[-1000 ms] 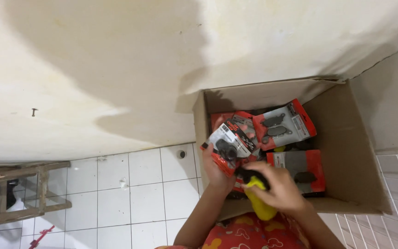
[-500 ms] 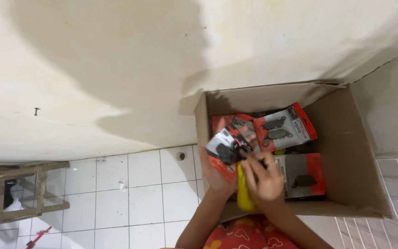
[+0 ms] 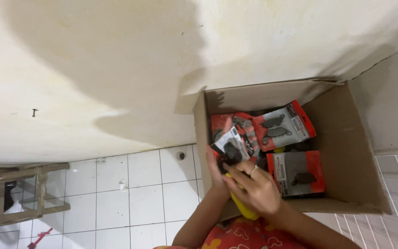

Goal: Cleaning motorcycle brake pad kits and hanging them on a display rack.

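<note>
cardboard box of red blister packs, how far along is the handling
Done: several red blister packs already lie in the cardboard box. In hand: the left hand holds one pack at the box's near wall, and the right hand grips a yellow object there. What is left cannot be judged.

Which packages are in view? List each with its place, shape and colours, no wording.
Box: open brown cardboard carton on the tiled floor against the wall.
Top pack: flat red card with clear blister over dark parts, tilted, at the box's back.
Lower pack: flat red and grey card, right of the hands.
Held pack: small, white, black and red, at the left hand.
</note>
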